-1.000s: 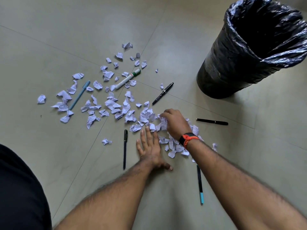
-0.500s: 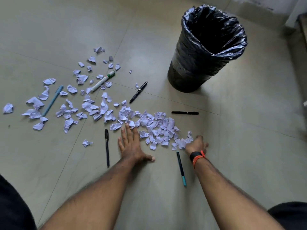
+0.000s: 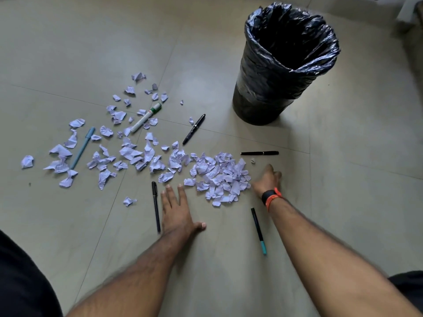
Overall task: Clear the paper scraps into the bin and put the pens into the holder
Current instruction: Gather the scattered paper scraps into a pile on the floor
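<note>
White paper scraps lie across the floor, with a dense heap point(image 3: 220, 177) in the middle and looser scraps point(image 3: 119, 143) to the left. My left hand point(image 3: 177, 211) rests flat on the floor, fingers apart, beside a black pen point(image 3: 156, 209). My right hand point(image 3: 266, 180) lies open on the floor against the heap's right edge, holding nothing. Other pens lie around: a black one point(image 3: 259, 153), a black one point(image 3: 194, 129), a teal-tipped one point(image 3: 258, 229), a light blue one point(image 3: 82, 147) and a white marker point(image 3: 146, 117). The bin point(image 3: 283, 88), lined with a black bag, stands upright beyond. No pen holder shows.
Beige floor tiles point(image 3: 343, 202) stretch all around. My dark-clothed knees point(image 3: 20, 282) fill the bottom corners. A wall base or furniture edge point(image 3: 409, 19) sits at the top right. One tiny scrap point(image 3: 253, 160) lies apart near the right-hand black pen.
My right hand left the top of the scraps, swung out to the heap's right side and now lies open there. The scraps look pushed into a tighter heap. My left hand stayed flat.
</note>
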`<state>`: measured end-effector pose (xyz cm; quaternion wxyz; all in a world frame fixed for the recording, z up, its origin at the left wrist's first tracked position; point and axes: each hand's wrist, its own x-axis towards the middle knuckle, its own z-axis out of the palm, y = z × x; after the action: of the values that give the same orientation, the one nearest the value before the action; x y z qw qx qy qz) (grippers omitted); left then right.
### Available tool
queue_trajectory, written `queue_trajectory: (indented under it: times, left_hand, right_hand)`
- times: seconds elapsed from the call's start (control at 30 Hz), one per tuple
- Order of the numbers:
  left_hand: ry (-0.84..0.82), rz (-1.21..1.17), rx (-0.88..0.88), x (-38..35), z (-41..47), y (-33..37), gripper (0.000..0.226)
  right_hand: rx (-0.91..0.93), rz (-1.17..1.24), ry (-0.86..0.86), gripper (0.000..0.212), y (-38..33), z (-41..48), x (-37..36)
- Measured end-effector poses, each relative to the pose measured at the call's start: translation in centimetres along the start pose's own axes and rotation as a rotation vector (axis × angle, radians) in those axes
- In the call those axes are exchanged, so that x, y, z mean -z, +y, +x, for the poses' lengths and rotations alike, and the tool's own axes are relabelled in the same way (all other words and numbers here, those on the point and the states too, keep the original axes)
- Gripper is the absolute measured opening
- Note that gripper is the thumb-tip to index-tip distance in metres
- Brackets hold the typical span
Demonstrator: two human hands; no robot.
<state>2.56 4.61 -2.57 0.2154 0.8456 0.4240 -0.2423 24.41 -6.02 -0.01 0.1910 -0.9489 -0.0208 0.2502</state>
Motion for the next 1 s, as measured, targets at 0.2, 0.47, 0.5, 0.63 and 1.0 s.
queue_trajectory:
  times: [0.2, 0.47, 0.5, 0.63, 1.0]
  left_hand:
    - [0.017, 0.012, 0.008, -0.2, 0.2, 0.0, 0.143]
    - [0.033, -0.037, 0.021, -0.3, 0.2, -0.5, 0.142]
    - [0.034, -0.036, 0.019, -0.3, 0.2, -0.6, 0.142]
    - [0.059, -0.081, 0.034, -0.3, 0.3, -0.6, 0.141]
    - [0.08, -0.078, 0.038, -0.2, -0.2, -0.6, 0.143]
  right_hand:
    - [0.219, 0.125, -0.191, 0.047, -3.4, -1.3, -2.8]
    - [0.023, -0.01, -0.091, 0.061, -2.7, -1.7, -3.5]
    - [0.038, -0.046, -0.114, 0.061, -3.0, -2.1, -4.0]
    - [0.198, -0.085, -0.143, 0.066, -5.9, -3.2, -6.5]
    - [0.18, -0.157, -0.049, 0.06, -7.3, -1.9, -5.3]
